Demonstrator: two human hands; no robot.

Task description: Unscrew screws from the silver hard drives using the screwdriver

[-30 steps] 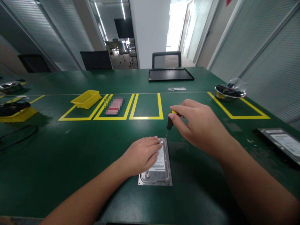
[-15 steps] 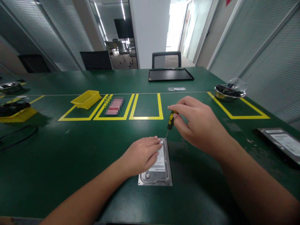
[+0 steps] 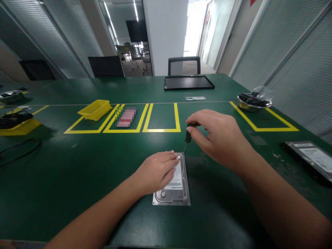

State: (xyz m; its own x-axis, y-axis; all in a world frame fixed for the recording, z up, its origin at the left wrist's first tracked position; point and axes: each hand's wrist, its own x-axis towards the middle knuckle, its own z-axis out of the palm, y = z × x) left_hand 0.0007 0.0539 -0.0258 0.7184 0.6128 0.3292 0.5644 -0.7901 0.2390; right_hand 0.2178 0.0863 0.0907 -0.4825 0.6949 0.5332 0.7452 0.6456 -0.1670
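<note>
Item: hard disk drive [image 3: 177,181], lying flat on the green surface [image 3: 77,169] directly in front of the person, label side up, one short edge toward the wearer. Left grip [image 3: 158,172]: released, fingers laid across the far part of the drive's top, grasping nothing. Right grip [image 3: 216,138]: clenched about the handle of a screwdriver [image 3: 188,136], which leans slightly, its thin shaft reaching the drive's far right corner; whether the tip is seated cannot be told.

Handling assessment: the drive is judged dense for its size and rigid, its metal casing smooth enough to slide or swivel under a turning load. Internals are presumably fragile; knocks and drops should be avoided. Recommended hold: by the two long side edges for lifting, or flat pressure on top for steadying, clear of the shaft. The screwdriver is judged light and stiff; hold by its thick handle, shaft near upright to limit slipping.
</note>
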